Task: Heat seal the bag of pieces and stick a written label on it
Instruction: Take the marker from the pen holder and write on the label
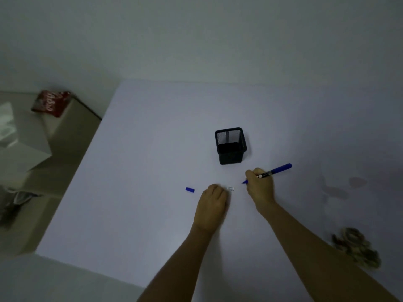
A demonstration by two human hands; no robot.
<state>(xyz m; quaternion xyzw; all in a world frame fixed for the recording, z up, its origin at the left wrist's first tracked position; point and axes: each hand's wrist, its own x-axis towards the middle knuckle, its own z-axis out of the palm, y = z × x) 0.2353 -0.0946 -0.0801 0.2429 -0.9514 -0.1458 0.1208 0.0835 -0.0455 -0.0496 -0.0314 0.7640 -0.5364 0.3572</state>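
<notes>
A small white label (230, 188) lies on the white table (141, 149), with faint marks on it. My left hand (212, 199) rests fingers-down at the label's left edge, pinning it. My right hand (260, 184) grips a blue pen (275, 170), uncapped, its tip hovering just right of the label. The pen's blue cap (190, 189) lies on the table left of my left hand. A clear bag of brownish pieces (355, 247) sits blurred at the right edge, away from both hands.
A black mesh pen holder (231, 146) stands upright just beyond my hands. Left of the table, a lower surface holds a red packet (51, 103) and pale boxes (24, 136). A plain wall backs the table.
</notes>
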